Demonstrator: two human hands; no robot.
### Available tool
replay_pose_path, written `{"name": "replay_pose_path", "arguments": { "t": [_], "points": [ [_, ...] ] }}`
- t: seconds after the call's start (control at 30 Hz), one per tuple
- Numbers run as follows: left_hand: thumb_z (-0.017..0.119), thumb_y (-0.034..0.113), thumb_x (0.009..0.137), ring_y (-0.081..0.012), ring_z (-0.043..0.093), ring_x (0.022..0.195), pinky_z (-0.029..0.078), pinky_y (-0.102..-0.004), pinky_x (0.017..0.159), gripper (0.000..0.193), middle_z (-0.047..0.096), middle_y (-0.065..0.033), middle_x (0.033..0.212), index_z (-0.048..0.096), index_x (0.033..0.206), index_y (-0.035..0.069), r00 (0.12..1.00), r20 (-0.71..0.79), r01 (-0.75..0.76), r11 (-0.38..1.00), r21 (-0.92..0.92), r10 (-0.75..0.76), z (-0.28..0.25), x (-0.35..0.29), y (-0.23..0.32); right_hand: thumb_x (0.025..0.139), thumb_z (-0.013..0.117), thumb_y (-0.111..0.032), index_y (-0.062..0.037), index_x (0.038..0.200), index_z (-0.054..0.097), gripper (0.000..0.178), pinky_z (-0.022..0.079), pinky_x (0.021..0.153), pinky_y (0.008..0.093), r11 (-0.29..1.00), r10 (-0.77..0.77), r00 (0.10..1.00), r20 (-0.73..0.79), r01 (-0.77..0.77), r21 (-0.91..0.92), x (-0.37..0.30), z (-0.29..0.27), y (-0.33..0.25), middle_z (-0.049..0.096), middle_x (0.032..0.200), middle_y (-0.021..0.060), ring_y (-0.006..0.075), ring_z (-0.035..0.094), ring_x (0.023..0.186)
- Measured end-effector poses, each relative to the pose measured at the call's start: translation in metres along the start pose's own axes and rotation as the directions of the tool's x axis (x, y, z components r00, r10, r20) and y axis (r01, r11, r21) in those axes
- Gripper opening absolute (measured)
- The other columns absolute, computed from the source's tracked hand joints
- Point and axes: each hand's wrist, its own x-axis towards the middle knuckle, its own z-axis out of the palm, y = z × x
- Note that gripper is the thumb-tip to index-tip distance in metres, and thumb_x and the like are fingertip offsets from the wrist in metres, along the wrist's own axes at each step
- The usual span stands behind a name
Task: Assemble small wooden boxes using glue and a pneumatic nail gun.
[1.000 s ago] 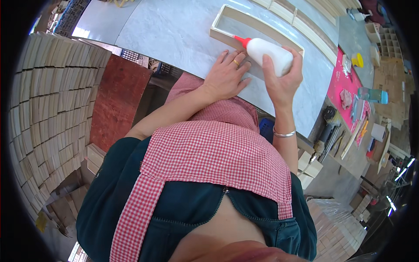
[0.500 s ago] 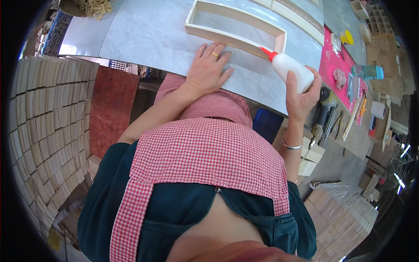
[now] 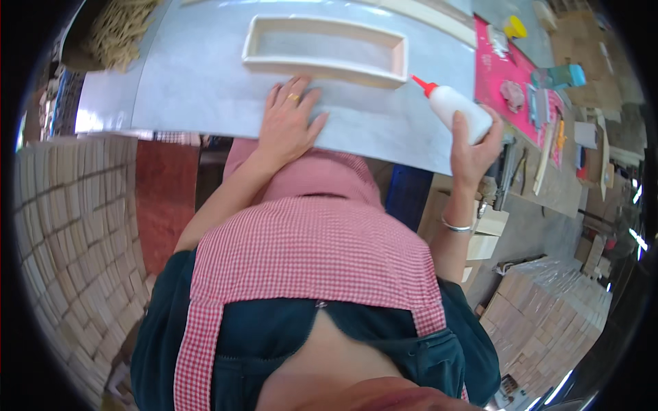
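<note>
A long, shallow rectangular wooden frame (image 3: 322, 72) lies on the pale grey tabletop (image 3: 199, 82). My left hand (image 3: 289, 123) rests flat on the table at the frame's near side, fingers spread, with its fingertips close to the near wall; whether they touch it I cannot tell. In my right hand (image 3: 476, 147) is a white squeeze bottle (image 3: 458, 111) with a red nozzle. It is tilted, its tip pointing up and left, just off the frame's right near corner.
Wooden strips (image 3: 439, 20) lie along the table's far side. A bin of thin wood pieces (image 3: 123, 34) is at the far left. On the right, a pink sheet (image 3: 497, 75) holds tools near a clear bottle (image 3: 558, 77). Stacked wood (image 3: 75, 219) rises at the left.
The bottle's tip, over the frame's near right wall before, is now apart from the frame. The whole view has shifted, so the frame and my left hand appear farther left.
</note>
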Motion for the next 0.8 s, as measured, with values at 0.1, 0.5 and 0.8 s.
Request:
{"name": "replay_pose_path", "arguments": {
  "t": [0.1,0.5,0.8],
  "points": [
    [0.07,0.016,0.086,-0.0309,0.056,0.12,0.041,-0.0427,0.107,0.032,0.059,-0.0137,0.131,0.065,0.115,0.003,0.991,-0.002,0.126,0.945,-0.302,-0.132,-0.002,-0.008,-0.015,0.081,0.079,-0.015,0.0003,0.116,0.055,0.045,0.051,0.087,0.038,0.984,0.141,0.985,-0.098,-0.128,0.127,0.025,0.015,0.031,0.062,0.109,0.0162,0.0272,0.06,0.095],
    [0.088,0.025,0.073,-0.0327,0.036,0.146,0.029,-0.0451,0.122,0.107,0.032,-0.0161,0.162,0.028,0.158,0.003,0.948,0.183,0.306,0.903,-0.3,-0.26,-0.063,0.014,-0.155,0.077,0.078,-0.045,-0.0003,0.094,0.063,0.05,0.05,0.09,0.0437,0.719,0.326,0.933,-0.151,-0.348,-0.602,0.216,0.021,0.191,0.064,0.107,0.0225,0.0374,0.061,0.106],
    [0.089,0.035,0.065,-0.0292,0.034,0.15,0.024,-0.0432,0.126,0.113,0.037,-0.0085,0.162,0.03,0.159,0.01,0.912,0.395,0.248,0.914,-0.32,-0.109,-0.05,0.067,-0.19,0.097,0.064,-0.034,-0.0108,0.138,0.06,0.047,0.04,0.11,0.0419,0.729,-0.59,0.612,0.526,0.684,0.021,0.155,0.139,0.009,0.053,0.144,0.0112,0.0317,0.051,0.128]
  ]
}}
